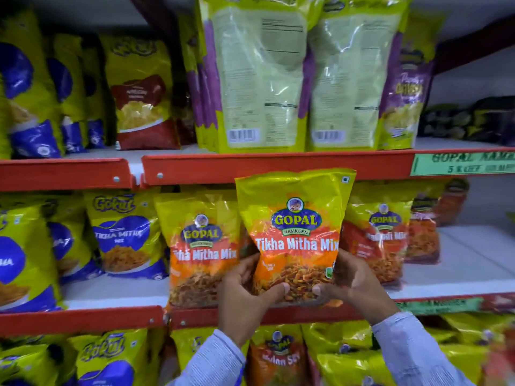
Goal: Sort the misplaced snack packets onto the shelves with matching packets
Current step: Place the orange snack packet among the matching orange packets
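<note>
A: Where is the packet being sorted?

B: The Gopal Tikha Mitha Mix packet [292, 235] sits just below centre of the view, upright, held in front of the middle shelf [111, 291]. Its top edge overlaps the red shelf rail [278, 165] at 12 o'clock from it.

A: And the hands?

B: The left hand [245, 293] has its grip clamped on the packet's lower left corner, thumb on the front, fingers curled behind. The right hand [354, 282] is clamped on the lower right corner in the same way, thumb across the front face. Both wear pale blue sleeves [412, 349] that enter from 6 o'clock.

A: What stands beside the packet?

B: At 9 o'clock from it, touching or just beside, a matching Tikha Mitha Mix packet [200, 252] stands on the middle shelf. At 3 o'clock is another Gopal packet [379, 238] in red and yellow; its name is too blurred to read. Further towards 9 o'clock stand Gokul Tikha Mitha packets [122, 232] in yellow and blue.

A: And above?

B: On the upper shelf, at 12 o'clock, two large yellow-green packets [259, 79] stand with their backs and barcodes outward. At 10 o'clock is a Gokul packet with a maroon panel [142, 98]. A green shelf label [462, 164] is fixed to the rail at 2 o'clock.

A: Below?

B: At 6 o'clock, between the sleeves, an orange Gopal packet [276, 355] stands on the lower shelf.
</note>
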`<state>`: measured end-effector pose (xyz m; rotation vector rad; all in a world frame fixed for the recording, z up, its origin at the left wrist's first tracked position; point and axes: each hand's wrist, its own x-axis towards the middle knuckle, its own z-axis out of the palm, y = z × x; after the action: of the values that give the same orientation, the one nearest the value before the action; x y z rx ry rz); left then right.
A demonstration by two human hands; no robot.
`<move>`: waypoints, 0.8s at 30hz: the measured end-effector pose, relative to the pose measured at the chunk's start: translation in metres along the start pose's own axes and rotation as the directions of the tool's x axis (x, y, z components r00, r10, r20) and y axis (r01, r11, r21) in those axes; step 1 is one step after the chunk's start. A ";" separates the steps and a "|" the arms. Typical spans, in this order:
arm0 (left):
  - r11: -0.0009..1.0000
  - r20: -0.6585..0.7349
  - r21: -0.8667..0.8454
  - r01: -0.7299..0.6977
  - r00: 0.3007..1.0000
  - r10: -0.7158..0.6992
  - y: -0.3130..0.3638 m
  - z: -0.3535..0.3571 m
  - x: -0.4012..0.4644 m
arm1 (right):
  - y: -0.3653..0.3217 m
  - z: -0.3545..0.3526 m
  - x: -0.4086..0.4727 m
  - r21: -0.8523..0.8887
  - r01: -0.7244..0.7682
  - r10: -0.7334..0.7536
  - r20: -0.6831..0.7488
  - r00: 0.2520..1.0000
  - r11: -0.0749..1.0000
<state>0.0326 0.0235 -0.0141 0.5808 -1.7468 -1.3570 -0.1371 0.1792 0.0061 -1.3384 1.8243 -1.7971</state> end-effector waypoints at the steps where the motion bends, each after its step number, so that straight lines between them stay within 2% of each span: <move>1: 1.000 0.002 0.010 0.012 1.000 -0.012 -0.005 0.012 0.004 | 0.008 -0.008 0.005 0.003 -0.009 0.009 0.001 1.000 1.000; 6: 0.995 -0.017 0.049 0.082 0.997 -0.082 -0.032 0.050 0.024 | 0.048 -0.027 0.028 0.036 -0.089 0.087 0.049 0.995 0.995; 11: 0.982 -0.023 0.163 0.095 0.995 -0.092 -0.042 0.057 0.025 | 0.078 -0.035 0.033 -0.013 -0.149 0.149 0.046 0.988 0.989; 13: 0.956 -0.028 0.289 0.048 0.999 -0.042 -0.033 0.053 0.021 | 0.078 -0.035 0.030 -0.017 -0.151 0.152 0.037 0.988 0.988; 15: 0.901 -0.072 0.427 -0.075 0.991 0.116 -0.020 0.050 0.018 | 0.066 -0.032 0.025 -0.049 -0.113 0.110 -0.056 0.992 0.992; 17: 0.801 -0.075 0.520 -0.297 0.918 0.390 -0.001 0.049 0.021 | 0.045 -0.030 0.026 -0.245 0.014 -0.089 -0.298 0.951 0.969; 18: 0.698 -0.040 0.574 -0.429 0.836 0.547 0.009 0.051 0.027 | 0.033 -0.030 0.030 -0.383 0.086 -0.249 -0.399 0.883 0.920; 19: 0.566 0.021 0.626 -0.536 0.738 0.675 0.019 0.054 0.035 | 0.019 -0.030 0.036 -0.516 0.146 -0.406 -0.436 0.803 0.844; 20: 0.438 0.087 0.670 -0.599 0.649 0.756 0.029 0.059 0.045 | 0.004 -0.028 0.044 -0.618 0.196 -0.526 -0.412 0.744 0.761; 21: 0.333 0.144 0.711 -0.620 0.592 0.793 0.035 0.063 0.056 | -0.007 -0.026 0.054 -0.699 0.230 -0.606 -0.352 0.713 0.677; 22: 0.252 0.185 0.753 -0.608 0.563 0.806 0.040 0.066 0.066 | -0.014 -0.024 0.066 -0.773 0.239 -0.657 -0.284 0.698 0.588; 24: 0.170 0.218 0.821 -0.545 0.574 0.789 0.047 0.069 0.084 | -0.022 -0.021 0.086 -0.895 0.172 -0.695 -0.186 0.695 0.411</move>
<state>-0.0642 0.0120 0.0520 0.3117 -1.9665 0.3147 -0.1899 0.1337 0.0653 -1.9460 3.2044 -1.6499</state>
